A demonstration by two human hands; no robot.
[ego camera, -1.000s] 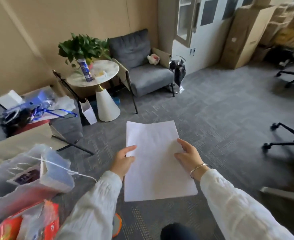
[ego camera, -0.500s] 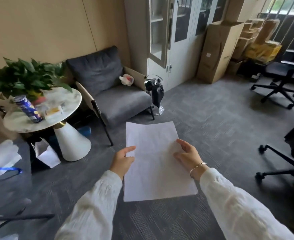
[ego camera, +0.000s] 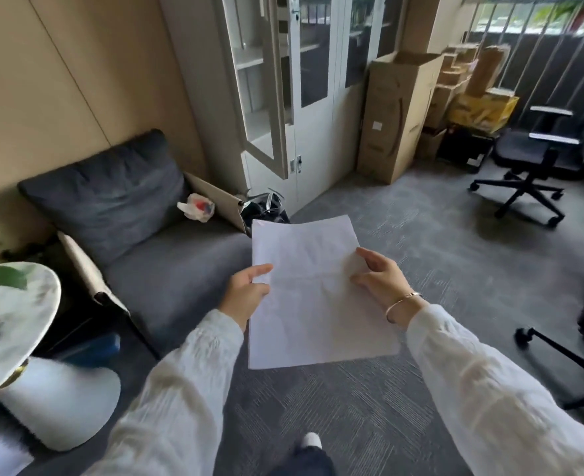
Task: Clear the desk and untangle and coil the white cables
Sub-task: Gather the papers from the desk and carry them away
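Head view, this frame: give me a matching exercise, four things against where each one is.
Things:
1. white sheet of paper
2. dark grey cushioned armchair
3. tall brown cardboard box
4. black office swivel chair

Places:
A. right of the cabinet
B. far right, near the railing
C. held between both hands
D. against the tan wall, left

Pairs: 1-C, 2-D, 3-A, 4-B

Soft daylight, blurred wide-angle edges
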